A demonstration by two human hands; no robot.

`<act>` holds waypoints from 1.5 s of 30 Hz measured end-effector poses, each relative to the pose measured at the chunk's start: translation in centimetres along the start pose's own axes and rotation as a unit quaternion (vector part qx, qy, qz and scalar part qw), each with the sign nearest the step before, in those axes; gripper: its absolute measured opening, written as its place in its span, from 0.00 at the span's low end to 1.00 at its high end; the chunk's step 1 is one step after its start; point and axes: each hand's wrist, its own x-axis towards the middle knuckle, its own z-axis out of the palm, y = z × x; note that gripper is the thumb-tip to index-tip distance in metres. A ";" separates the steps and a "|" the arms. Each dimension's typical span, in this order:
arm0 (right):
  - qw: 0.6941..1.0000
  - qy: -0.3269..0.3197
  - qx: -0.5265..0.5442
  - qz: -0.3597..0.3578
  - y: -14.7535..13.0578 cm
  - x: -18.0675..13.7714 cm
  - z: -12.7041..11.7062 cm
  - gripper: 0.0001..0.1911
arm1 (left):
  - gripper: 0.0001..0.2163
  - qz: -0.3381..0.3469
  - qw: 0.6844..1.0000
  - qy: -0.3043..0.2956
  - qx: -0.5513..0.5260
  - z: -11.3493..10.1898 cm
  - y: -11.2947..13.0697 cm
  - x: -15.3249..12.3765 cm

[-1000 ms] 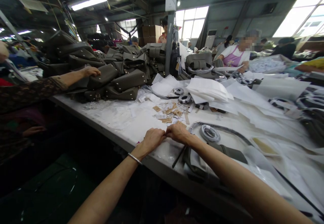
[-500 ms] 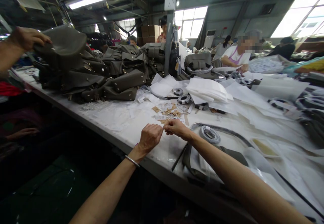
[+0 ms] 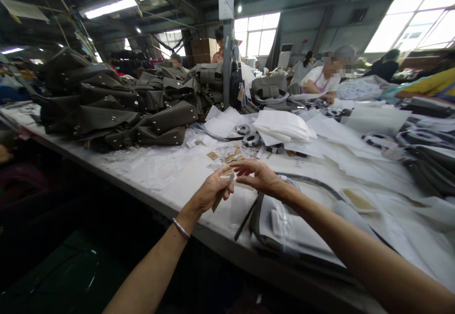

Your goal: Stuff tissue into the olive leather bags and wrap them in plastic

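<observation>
My left hand (image 3: 209,192) is closed on a small brown card tag (image 3: 217,202), which sticks out below the fingers over the table's front edge. Just to its right hovers my right hand (image 3: 259,177), fingers stretched out and thumb apart, the fingertips close to the left hand's. Whether they touch is hard to see. Past both hands lies a loose pile of brown and white tags (image 3: 232,154). Beneath my right forearm rests a dark grey-green bag (image 3: 261,219) with white sheet and clear plastic on it.
Dark bags (image 3: 156,127) are heaped on the left of the table. White sheets (image 3: 282,125) and wrapped strap coils (image 3: 251,139) lie beyond the tags. A grey post (image 3: 227,58) rises at the table's middle. A co-worker (image 3: 322,79) works across the table.
My hands were pinched together; now the right has opened and a brown tag shows in the left. Another person's hand holding a bag at the far left has gone from there.
</observation>
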 end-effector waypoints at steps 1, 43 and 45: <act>1.000 -0.014 0.007 -0.002 -0.5 -0.8 -0.6 0.13 | 0.35 -0.011 0.999 -0.034 -0.018 0.8 -0.2 0.3; 0.913 0.045 -0.405 -0.022 9.1 -13.4 -6.8 0.13 | 0.13 0.080 0.765 -0.130 0.625 8.7 -7.5 19.1; 0.901 0.057 -0.429 -0.020 9.4 -13.2 -6.8 0.11 | 0.13 0.084 0.765 -0.123 0.627 8.7 -7.7 19.1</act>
